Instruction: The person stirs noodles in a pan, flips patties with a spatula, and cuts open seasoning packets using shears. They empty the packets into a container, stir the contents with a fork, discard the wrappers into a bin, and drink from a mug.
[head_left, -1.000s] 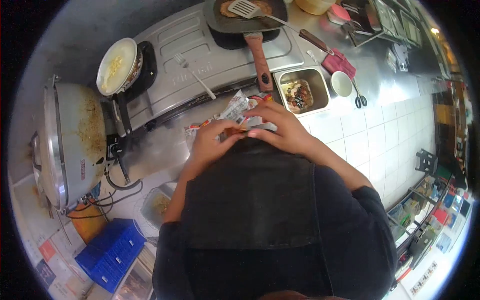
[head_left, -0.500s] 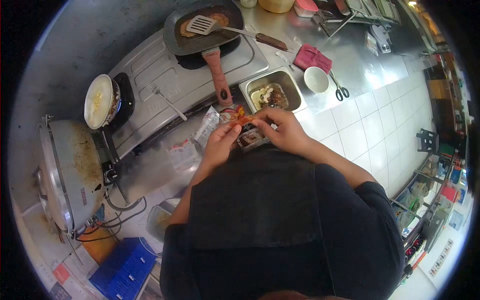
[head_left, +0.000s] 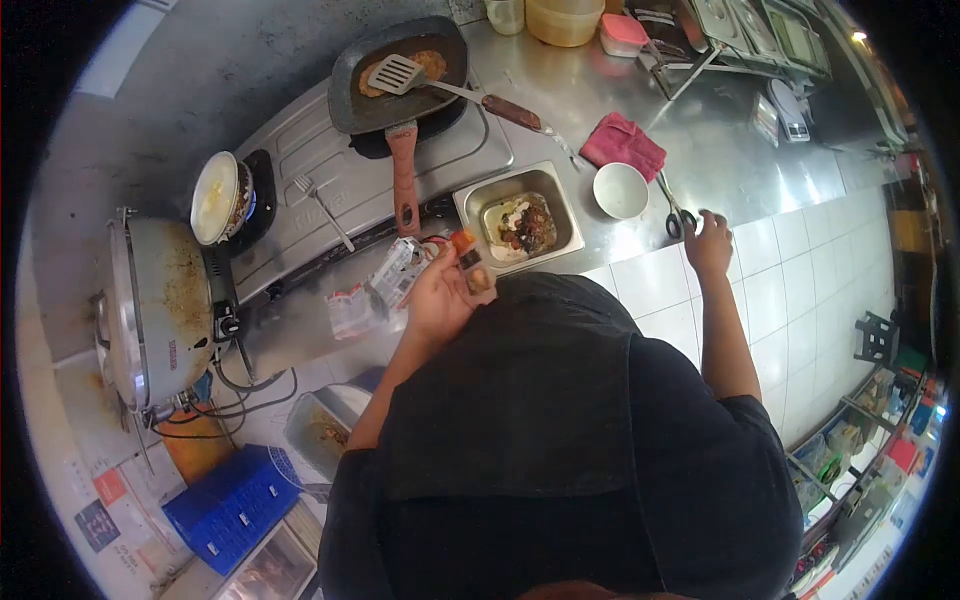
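Note:
My left hand (head_left: 437,298) is closed on a small seasoning sachet (head_left: 470,262) with orange, dark and tan sections, held upright in front of my apron. Just beyond it, a steel tray (head_left: 572,212) holds a mix of dark and pale seasonings and liquid. My right hand (head_left: 710,245) is stretched out to the right with fingers apart, fingertips right by the handles of the scissors (head_left: 674,222), which lie at the counter's edge. A white bowl (head_left: 621,191) stands beside the scissors. Opened plastic wrappers (head_left: 385,282) lie left of my left hand.
On the stove (head_left: 290,185), a square pan (head_left: 345,110) holds browned food under a slotted spatula (head_left: 397,74). A small pan (head_left: 216,198) sits on the left burner, beside a big steamer pot (head_left: 170,310) and a fork (head_left: 325,213). A red cloth (head_left: 622,146) lies behind the bowl.
My right hand has let go of the sachet and moved right to the scissors. My left hand keeps the sachet, now tilted upright. The camera view has shifted slightly.

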